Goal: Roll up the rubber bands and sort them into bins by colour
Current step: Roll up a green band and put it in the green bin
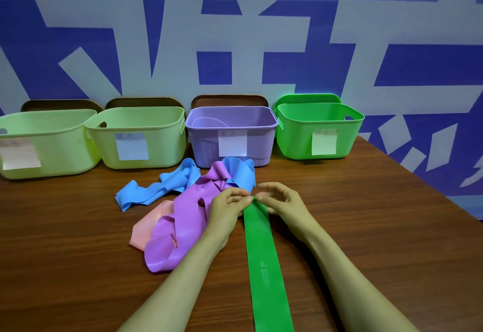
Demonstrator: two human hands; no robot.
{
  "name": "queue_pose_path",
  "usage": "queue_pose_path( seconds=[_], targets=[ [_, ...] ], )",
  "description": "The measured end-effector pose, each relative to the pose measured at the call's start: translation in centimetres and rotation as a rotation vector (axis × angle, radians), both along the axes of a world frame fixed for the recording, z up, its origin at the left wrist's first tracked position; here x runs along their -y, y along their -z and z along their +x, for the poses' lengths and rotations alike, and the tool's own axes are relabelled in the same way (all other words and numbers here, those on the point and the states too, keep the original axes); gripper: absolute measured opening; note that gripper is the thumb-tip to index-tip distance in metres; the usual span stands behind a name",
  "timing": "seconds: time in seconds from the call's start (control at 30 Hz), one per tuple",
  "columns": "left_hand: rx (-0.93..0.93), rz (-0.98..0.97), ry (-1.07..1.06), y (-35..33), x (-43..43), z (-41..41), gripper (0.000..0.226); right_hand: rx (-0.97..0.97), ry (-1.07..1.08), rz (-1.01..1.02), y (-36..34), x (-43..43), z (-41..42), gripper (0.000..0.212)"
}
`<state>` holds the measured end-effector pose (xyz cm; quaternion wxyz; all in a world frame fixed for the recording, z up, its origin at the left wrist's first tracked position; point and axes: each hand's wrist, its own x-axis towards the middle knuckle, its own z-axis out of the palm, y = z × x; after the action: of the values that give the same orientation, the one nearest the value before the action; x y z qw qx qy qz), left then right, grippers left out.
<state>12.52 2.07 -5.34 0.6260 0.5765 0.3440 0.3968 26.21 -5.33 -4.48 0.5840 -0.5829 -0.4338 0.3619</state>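
Observation:
A long green rubber band (264,261) lies flat on the table, running from the near edge to my hands. My left hand (227,208) and my right hand (283,201) both pinch its far end at the middle of the table. Just left of my hands lies a tangle of a purple band (183,224), a blue band (167,187) and a pink band (149,224). Along the wall stand a green bin (295,138), a purple bin (201,138) and two pale yellow-green bins (162,148) (60,148), each with a paper label.
The brown wooden table (366,214) ends at the right in a slanted edge. The bins stand in a row against a blue and white wall. Lids lean behind the bins.

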Motion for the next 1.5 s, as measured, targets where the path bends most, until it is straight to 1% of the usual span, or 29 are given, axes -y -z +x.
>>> queue_pose_path(
  seconds=[0.1,0.2,0.3,0.43,0.57,0.67,0.77,0.9,1.0,1.07,1.23,1.33,1.5],
  targets=[
    [0.022,-0.006,-0.013,0.05,-0.04,0.06,0.012,-0.047,0.007,-0.006,-0.06,-0.04,-0.34,0.014],
    [0.014,-0.008,0.012,0.02,0.02,0.07,0.014,-0.018,0.025,0.004,0.21,-0.05,-0.26,0.011],
    [0.000,-0.016,0.062,-0.08,0.11,0.08,0.020,-0.088,0.043,0.049,0.10,-0.05,-0.19,0.008],
    [-0.011,-0.002,0.068,-0.17,0.15,-0.06,0.022,-0.112,0.030,0.071,0.04,-0.05,-0.16,0.004],
    [0.035,-0.049,0.072,-0.23,-0.04,-0.14,0.025,-0.129,0.025,0.079,0.11,0.13,-0.11,0.010],
    [0.049,-0.057,0.069,-0.25,-0.04,-0.08,0.021,-0.129,0.027,0.066,0.08,0.10,-0.03,0.011],
    [0.040,-0.045,0.062,-0.21,0.02,-0.15,0.017,-0.112,0.021,0.050,0.12,0.10,0.00,0.014],
    [0.025,-0.027,0.045,-0.12,-0.08,-0.24,0.015,-0.068,-0.013,0.031,0.02,0.17,-0.12,0.022],
    [0.018,-0.009,0.037,-0.13,-0.09,-0.23,0.017,-0.009,0.003,-0.005,0.15,0.04,-0.08,0.011],
    [0.010,-0.008,0.043,-0.13,-0.09,-0.20,0.017,0.009,-0.006,-0.004,0.24,0.01,-0.10,0.008],
    [-0.033,-0.007,0.102,-0.19,0.13,-0.13,0.018,-0.099,0.019,0.051,-0.02,0.10,-0.10,0.006],
    [-0.004,-0.010,0.092,-0.30,0.16,-0.16,0.020,-0.112,0.008,0.058,-0.02,0.09,-0.03,0.005],
    [0.029,-0.035,0.074,-0.43,0.29,-0.24,0.022,-0.096,0.004,0.060,-0.15,0.25,-0.14,0.009]
  ],
)
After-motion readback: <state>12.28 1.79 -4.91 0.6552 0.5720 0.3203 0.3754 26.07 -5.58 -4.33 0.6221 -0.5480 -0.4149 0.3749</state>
